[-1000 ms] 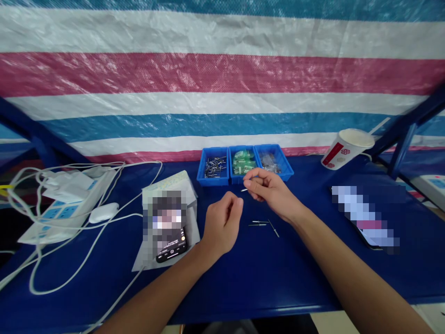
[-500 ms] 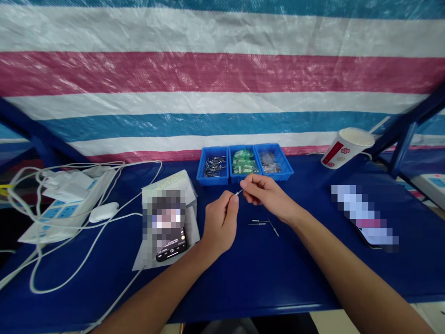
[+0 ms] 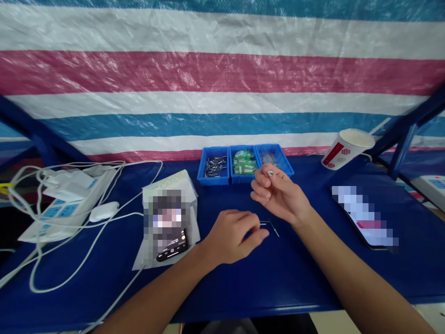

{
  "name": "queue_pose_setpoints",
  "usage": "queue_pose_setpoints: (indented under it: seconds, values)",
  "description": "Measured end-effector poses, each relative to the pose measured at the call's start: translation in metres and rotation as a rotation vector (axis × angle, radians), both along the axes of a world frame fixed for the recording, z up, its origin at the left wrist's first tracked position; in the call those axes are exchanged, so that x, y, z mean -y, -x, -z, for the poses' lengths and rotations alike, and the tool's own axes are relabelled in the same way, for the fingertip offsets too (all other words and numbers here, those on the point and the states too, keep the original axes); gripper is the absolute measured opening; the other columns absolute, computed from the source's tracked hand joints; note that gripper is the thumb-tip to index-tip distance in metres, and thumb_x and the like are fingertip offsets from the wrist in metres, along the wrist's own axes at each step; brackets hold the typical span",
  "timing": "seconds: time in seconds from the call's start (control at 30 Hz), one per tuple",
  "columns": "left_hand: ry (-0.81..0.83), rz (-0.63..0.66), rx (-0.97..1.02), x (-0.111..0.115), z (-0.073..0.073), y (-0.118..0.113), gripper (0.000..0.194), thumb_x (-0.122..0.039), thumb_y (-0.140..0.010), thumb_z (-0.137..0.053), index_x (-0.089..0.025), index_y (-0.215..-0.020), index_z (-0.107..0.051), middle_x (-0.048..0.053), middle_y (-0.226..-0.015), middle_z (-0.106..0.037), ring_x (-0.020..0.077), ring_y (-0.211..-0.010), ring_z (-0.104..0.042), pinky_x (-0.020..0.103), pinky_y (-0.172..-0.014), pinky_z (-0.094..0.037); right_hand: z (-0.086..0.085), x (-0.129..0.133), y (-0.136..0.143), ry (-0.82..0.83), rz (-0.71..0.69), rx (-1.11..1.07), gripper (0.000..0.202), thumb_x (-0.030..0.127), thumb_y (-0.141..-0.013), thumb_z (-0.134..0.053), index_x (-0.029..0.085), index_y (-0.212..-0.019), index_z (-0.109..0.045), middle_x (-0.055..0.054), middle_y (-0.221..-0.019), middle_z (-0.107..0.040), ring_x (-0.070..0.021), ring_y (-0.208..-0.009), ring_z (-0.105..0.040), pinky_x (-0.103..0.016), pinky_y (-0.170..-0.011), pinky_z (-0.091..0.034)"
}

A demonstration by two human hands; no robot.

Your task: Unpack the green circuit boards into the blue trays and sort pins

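Note:
My right hand (image 3: 280, 192) is raised in front of the bins, its thumb and fingers closed on a small silvery piece (image 3: 270, 173); the rest of that piece is hidden by the fingers. Lower and to the left, my left hand (image 3: 238, 236) is just above the table with thumb and fingers apart, and I see nothing in it. Beyond its fingertips several blind rivets lie on the blue table, one rivet (image 3: 274, 228) slanting, the others partly covered by the hand.
Behind the hands stand a blue bin of rivets (image 3: 215, 167), a bin of green packets (image 3: 244, 163) and a bin of clear bags (image 3: 273, 157). A phone (image 3: 172, 250) lies left on papers, near tangled cables and a power strip (image 3: 62, 211). Right are a paper cup (image 3: 347, 148) and another phone (image 3: 365, 222).
My hands have come apart. The left moved down and right over the loose rivets and loosened its pinch; the right moved right and turned, showing the silvery piece at its fingertips.

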State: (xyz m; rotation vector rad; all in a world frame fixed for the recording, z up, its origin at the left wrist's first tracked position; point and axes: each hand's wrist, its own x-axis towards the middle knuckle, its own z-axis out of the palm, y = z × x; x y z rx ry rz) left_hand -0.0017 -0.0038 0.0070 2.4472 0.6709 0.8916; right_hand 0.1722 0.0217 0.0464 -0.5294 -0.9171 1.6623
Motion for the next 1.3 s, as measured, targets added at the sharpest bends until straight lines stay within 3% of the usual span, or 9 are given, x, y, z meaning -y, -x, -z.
queue_pose_setpoints:
  seconds: [0.13,0.33,0.5,0.6,0.7,0.77,0.87,1.03,1.3]
  values:
    - [-0.034,0.053,-0.124,0.002,0.004,-0.002,0.034,-0.037,-0.102,-0.044,-0.019,-0.076,-0.057,-0.002,-0.064,-0.062,0.0128,-0.057,-0.059,0.028,-0.066,-0.043,0.003,-0.004,0.004,0.114,0.028,0.048,0.033,0.044,-0.08,-0.076,0.022,-0.073,-0.052,0.005,-0.066,-0.044,-0.0087,-0.053,-0.035,-0.025,-0.05,-0.03]
    - [-0.002,0.089,-0.123,0.0,0.003,0.001,0.04,-0.044,-0.104,-0.036,-0.019,-0.079,-0.057,0.0,-0.069,-0.065,0.0145,-0.062,-0.061,0.029,-0.069,-0.045,0.023,-0.011,0.021,0.26,0.128,0.484,0.047,0.052,-0.079,-0.072,0.019,-0.058,-0.046,0.006,-0.054,-0.042,-0.0057,-0.044,-0.036,-0.024,-0.044,-0.02]
    - [-0.034,0.119,-0.096,-0.001,0.004,-0.002,0.05,-0.05,-0.105,-0.028,-0.019,-0.079,-0.058,0.001,-0.068,-0.064,0.0147,-0.061,-0.06,0.028,-0.064,-0.043,0.029,-0.012,0.039,0.234,0.12,0.436,0.038,0.057,-0.081,-0.068,0.02,-0.089,-0.064,0.001,-0.077,-0.064,-0.006,-0.046,-0.046,-0.023,-0.043,-0.023]
    - [-0.033,0.127,-0.106,-0.001,0.004,-0.002,0.055,-0.054,-0.105,-0.025,-0.019,-0.08,-0.059,0.001,-0.068,-0.064,0.0148,-0.061,-0.06,0.028,-0.063,-0.043,0.029,-0.012,0.04,0.155,0.128,0.539,0.034,0.054,-0.087,-0.061,0.021,-0.096,-0.064,0.002,-0.078,-0.064,-0.0065,-0.047,-0.045,-0.024,-0.045,-0.028]
    - [-0.036,0.125,-0.109,-0.002,0.003,0.001,0.057,-0.056,-0.104,-0.023,-0.018,-0.082,-0.06,0.002,-0.068,-0.065,0.0149,-0.06,-0.06,0.029,-0.064,-0.045,0.024,-0.01,0.025,-0.133,0.162,0.854,0.023,0.042,-0.088,-0.063,0.019,-0.083,-0.064,0.004,-0.066,-0.056,-0.009,-0.056,-0.048,-0.025,-0.055,-0.036]
    - [-0.058,0.126,-0.085,-0.002,0.003,0.002,0.058,-0.057,-0.104,-0.022,-0.018,-0.082,-0.06,0.002,-0.067,-0.065,0.015,-0.059,-0.06,0.03,-0.064,-0.045,0.016,-0.007,0.009,-0.29,0.01,1.114,0.017,0.035,-0.086,-0.065,0.019,-0.08,-0.065,0.003,-0.065,-0.058,-0.0101,-0.059,-0.05,-0.025,-0.057,-0.036]
    - [-0.096,0.145,-0.06,0.002,0.004,0.001,0.06,-0.058,-0.104,-0.022,-0.019,-0.082,-0.06,0.001,-0.064,-0.065,0.0151,-0.058,-0.06,0.03,-0.062,-0.044,0.001,-0.002,-0.012,-0.315,-0.245,1.398,0.013,0.033,-0.082,-0.066,0.02,-0.078,-0.067,0.003,-0.062,-0.06,-0.011,-0.057,-0.051,-0.026,-0.054,-0.033]
    - [-0.116,0.146,-0.068,0.004,0.004,0.0,0.059,-0.058,-0.104,-0.022,-0.019,-0.083,-0.061,0.001,-0.065,-0.065,0.0147,-0.057,-0.06,0.031,-0.063,-0.044,-0.01,0.003,-0.024,-0.314,-0.305,1.711,0.021,0.036,-0.071,-0.074,0.024,-0.088,-0.071,0.001,-0.076,-0.068,-0.016,-0.071,-0.059,-0.026,-0.058,-0.033]
    - [-0.082,0.101,-0.063,-0.006,0.004,0.005,0.049,-0.051,-0.105,-0.027,-0.019,-0.085,-0.059,0.0,-0.069,-0.065,0.0131,-0.058,-0.058,0.029,-0.063,-0.042,-0.001,0.006,-0.017,-0.375,-0.45,1.765,0.012,0.026,-0.071,-0.066,0.025,-0.082,-0.07,0.0,-0.075,-0.071,-0.0181,-0.073,-0.063,-0.027,-0.056,-0.031]
